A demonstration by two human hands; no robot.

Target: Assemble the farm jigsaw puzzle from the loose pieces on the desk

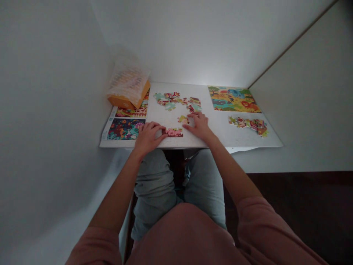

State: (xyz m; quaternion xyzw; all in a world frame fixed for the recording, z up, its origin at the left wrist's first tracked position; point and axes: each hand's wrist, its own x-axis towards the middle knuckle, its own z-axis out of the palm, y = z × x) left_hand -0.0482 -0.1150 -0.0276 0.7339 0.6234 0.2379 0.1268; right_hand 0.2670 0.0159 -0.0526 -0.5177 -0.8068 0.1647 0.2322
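Observation:
A short strip of joined pink puzzle pieces (174,132) lies flat near the table's front edge. My left hand (149,137) grips its left end between thumb and index finger. Just above the strip and a bit to the right is a yellow-green puzzle piece (182,119). The thumb and fingers of my right hand (199,126) pinch the right side of this piece, partly covering it. Beyond both hands, several loose puzzle pieces (170,100) are scattered, some overlapping.
An orange box (121,101) in clear plastic stands at the back left, on printed picture sheets (125,129). At the back right lies a jungle animal picture (234,99). More puzzle pieces (249,124) sit in front of it on the white table (217,134). Walls enclose the table.

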